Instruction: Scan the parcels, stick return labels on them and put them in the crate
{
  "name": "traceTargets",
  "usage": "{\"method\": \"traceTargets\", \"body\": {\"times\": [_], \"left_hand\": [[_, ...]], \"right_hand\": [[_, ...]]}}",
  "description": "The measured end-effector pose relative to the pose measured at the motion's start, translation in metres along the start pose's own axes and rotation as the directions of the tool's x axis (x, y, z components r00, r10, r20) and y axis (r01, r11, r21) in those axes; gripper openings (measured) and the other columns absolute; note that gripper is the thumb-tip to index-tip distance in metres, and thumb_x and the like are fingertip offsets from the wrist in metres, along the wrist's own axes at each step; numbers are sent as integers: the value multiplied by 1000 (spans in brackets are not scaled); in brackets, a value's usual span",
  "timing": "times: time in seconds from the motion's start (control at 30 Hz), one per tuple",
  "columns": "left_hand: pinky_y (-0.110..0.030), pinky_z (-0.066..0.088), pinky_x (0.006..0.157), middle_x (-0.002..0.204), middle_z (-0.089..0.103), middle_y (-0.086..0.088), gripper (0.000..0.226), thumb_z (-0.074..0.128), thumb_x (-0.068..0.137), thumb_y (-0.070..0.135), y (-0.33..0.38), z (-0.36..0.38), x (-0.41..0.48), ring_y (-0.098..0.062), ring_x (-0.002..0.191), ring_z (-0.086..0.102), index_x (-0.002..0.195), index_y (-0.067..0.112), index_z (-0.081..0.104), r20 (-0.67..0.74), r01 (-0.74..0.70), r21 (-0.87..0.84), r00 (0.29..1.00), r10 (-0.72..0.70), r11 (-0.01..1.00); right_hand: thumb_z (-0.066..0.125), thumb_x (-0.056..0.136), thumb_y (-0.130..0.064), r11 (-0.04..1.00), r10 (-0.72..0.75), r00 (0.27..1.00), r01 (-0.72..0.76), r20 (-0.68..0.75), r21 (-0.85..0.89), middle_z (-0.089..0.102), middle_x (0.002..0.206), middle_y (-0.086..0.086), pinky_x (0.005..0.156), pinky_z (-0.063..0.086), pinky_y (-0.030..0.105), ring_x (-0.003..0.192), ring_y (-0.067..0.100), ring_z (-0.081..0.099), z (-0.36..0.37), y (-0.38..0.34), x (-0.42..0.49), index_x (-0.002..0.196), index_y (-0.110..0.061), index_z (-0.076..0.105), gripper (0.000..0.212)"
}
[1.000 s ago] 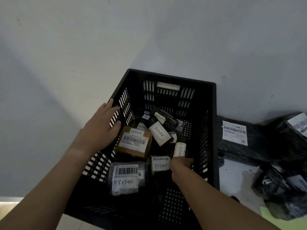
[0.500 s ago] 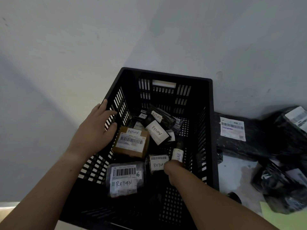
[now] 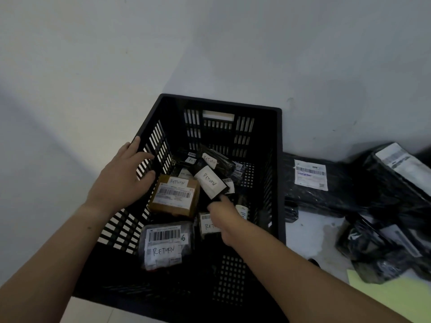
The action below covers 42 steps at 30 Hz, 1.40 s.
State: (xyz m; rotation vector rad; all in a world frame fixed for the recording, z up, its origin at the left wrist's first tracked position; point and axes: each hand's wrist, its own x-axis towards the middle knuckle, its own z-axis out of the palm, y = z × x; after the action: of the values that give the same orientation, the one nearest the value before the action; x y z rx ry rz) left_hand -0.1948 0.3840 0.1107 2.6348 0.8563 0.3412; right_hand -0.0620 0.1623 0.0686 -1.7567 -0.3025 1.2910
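Note:
A black slatted crate [image 3: 221, 104] stands on the floor against a pale wall. Inside lie several parcels marked RETURN: a brown box [image 3: 175, 194], a grey bag [image 3: 163, 245], a small black parcel [image 3: 206, 226] and a tilted black parcel with a white label [image 3: 210, 183]. My left hand [image 3: 123, 176] rests over the crate's left wall, fingers spread and relaxed. My right hand [image 3: 221, 213] reaches down inside the crate. One finger points at the near end of the tilted black parcel. Its other fingers are hidden behind the back of the hand.
To the right of the crate lies a flat black parcel with a barcode label [image 3: 311, 174], and beyond it a heap of black bagged parcels [image 3: 384, 217]. A pale yellow-green sheet [image 3: 391, 297] lies at the lower right.
My right hand has moved up and away from the small parcels near the crate's right wall to the tilted black parcel. My left hand has stayed on the left wall.

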Motion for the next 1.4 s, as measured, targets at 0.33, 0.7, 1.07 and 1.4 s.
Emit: {"method": "traceTargets", "body": {"times": [0.33, 0.7, 1.07, 1.4], "left_hand": [[-33, 26, 121, 154, 42, 12, 35, 66, 95, 17, 118, 15, -37, -6, 147, 30, 122, 36, 57, 9, 11, -403, 1000, -8, 915], [-35, 31, 121, 145, 48, 23, 35, 61, 90, 35, 339, 104, -88, 10, 137, 37, 125, 36, 60, 103, -212, -678, 920, 377, 704], [-15, 29, 98, 149, 45, -1, 55, 63, 96, 19, 425, 190, 8, -15, 138, 40, 148, 19, 43, 438, 37, -569, 859, 265, 821], [-41, 39, 115, 151, 45, -7, 77, 67, 87, 29, 446, 222, 53, -25, 133, 50, 155, 23, 31, 453, 260, -533, 892, 12, 806]], "right_hand": [[51, 102, -7, 842, -522, 853, 511, -24, -172, 60, 135, -19, 106, 43, 18, 128, -2, 53, -91, 2, -151, 142, -34, 45, 50], [55, 101, -11, 947, -317, 842, 307, -436, -95, 58, 135, -24, 100, 51, 31, 125, 0, 56, -222, 114, -212, 137, -43, 47, 50], [66, 94, -38, 781, 262, 759, 196, -596, 593, 43, 144, 5, 95, 54, 49, 133, 29, 46, -370, 88, -158, 144, -23, 40, 59], [64, 93, -48, 747, 289, 838, 104, -462, 657, 56, 133, 9, 88, 57, 48, 109, 27, 60, -410, 91, -107, 146, -14, 41, 66]]}}
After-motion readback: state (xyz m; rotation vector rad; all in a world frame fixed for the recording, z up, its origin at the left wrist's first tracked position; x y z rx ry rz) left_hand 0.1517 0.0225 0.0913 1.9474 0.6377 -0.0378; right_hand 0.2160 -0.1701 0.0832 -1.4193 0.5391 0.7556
